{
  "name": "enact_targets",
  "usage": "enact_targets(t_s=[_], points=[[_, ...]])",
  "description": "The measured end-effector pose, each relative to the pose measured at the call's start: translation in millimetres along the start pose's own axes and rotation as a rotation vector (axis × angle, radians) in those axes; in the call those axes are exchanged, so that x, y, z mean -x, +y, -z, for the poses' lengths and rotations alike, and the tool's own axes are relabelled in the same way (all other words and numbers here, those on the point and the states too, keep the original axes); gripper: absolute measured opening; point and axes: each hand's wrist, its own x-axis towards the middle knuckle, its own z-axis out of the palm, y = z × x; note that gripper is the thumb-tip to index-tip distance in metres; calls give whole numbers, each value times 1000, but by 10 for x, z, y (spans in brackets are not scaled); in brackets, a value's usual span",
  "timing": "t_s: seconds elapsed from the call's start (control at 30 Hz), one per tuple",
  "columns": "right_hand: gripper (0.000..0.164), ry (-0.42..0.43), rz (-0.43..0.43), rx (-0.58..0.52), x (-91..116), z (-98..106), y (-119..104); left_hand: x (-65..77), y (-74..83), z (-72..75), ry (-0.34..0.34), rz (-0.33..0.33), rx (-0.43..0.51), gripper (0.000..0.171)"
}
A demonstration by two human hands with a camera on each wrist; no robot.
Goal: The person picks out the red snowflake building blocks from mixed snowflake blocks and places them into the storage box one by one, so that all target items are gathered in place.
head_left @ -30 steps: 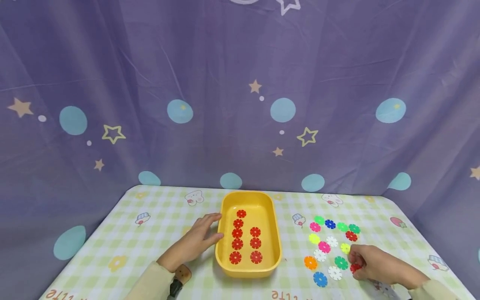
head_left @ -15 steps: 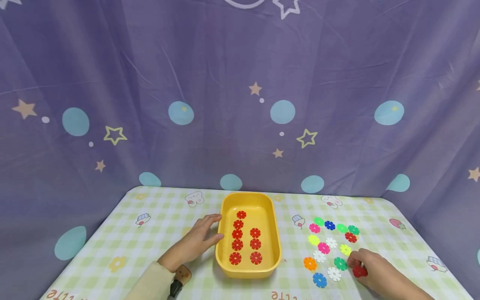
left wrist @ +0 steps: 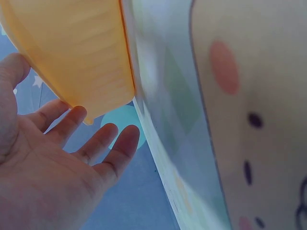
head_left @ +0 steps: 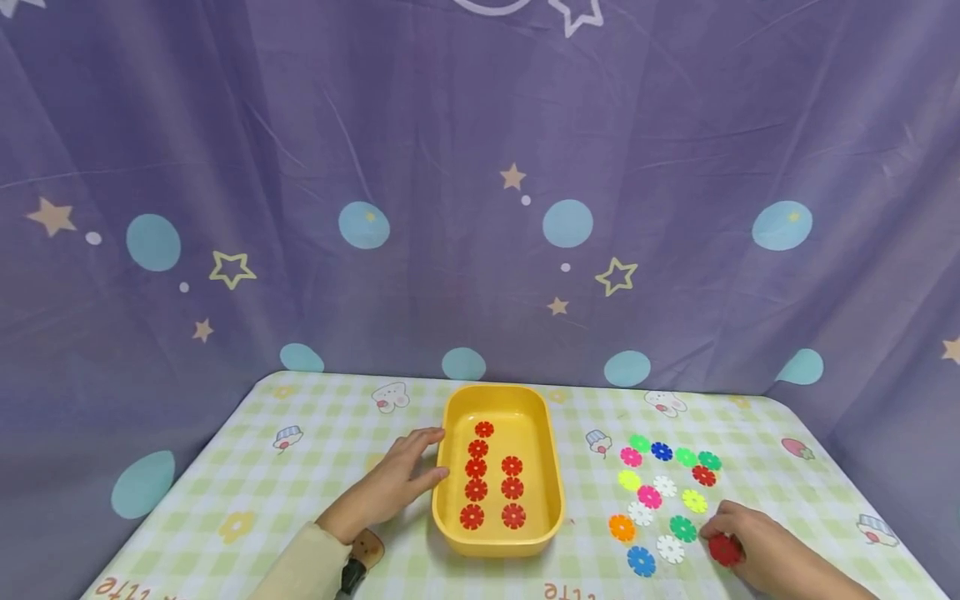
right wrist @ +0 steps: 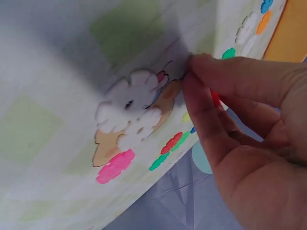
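A yellow plastic tray [head_left: 536,429] holds red snowflake discs [head_left: 476,468] in two columns, the left one longer than the right. Along its left side my left hand [head_left: 378,492] rests with fingers and thumb spread, touching the rim; the left wrist view shows the same tray wall [left wrist: 91,57] beside the fingers. My right hand [head_left: 768,546] pinches a red snowflake disc [head_left: 724,550] between thumb and fingers, at the right of the loose discs. In the right wrist view only a sliver of that red disc [right wrist: 215,99] shows behind the fingers.
Loose snowflake discs in several colours lie right of the tray, among them orange [head_left: 622,527], blue [head_left: 641,561] and another red one [head_left: 703,476]. A pink disc [right wrist: 115,166] and white discs [right wrist: 127,103] lie near the right hand. A purple curtain [head_left: 420,292] hangs behind the checkered table.
My right hand has taken hold of the red disc and drawn it slightly right and toward me; the disc now shows more fully. The left hand and tray have stayed put.
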Motion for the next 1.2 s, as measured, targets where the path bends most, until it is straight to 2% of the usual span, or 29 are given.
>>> enact_targets(t_s=[0.17,0.27,0.37,0.47,0.57,0.67,0.8,0.9,1.07,1.2], points=[[25,38,20,7,-59,79,-77,-6,6,0,2,-1,-12,56],[30,106,98,-28,-227,202,-210,-5,9,12,8,1,-19,56],[34,182,229,-61,-499,332,-385,-2,9,19,5,3,-20,56],[39,220,345,-71,-838,408,-592,1,15,20,-5,-3,-17,57],[40,211,436,-81,-1208,408,-811,2,24,22,-13,-5,-14,57],[35,174,495,-81,-1587,323,-1008,0,35,27,-8,2,-18,57],[30,57,490,-46,-2011,164,-1198,4,36,33,6,2,-17,56],[26,-31,451,-8,-2230,52,-1270,9,37,28,7,-2,-19,56],[22,-94,387,52,-2410,-55,-1346,10,49,26,-2,18,-29,58],[13,-117,388,9,-2447,-74,-1437,18,38,31,-2,22,-33,58]])
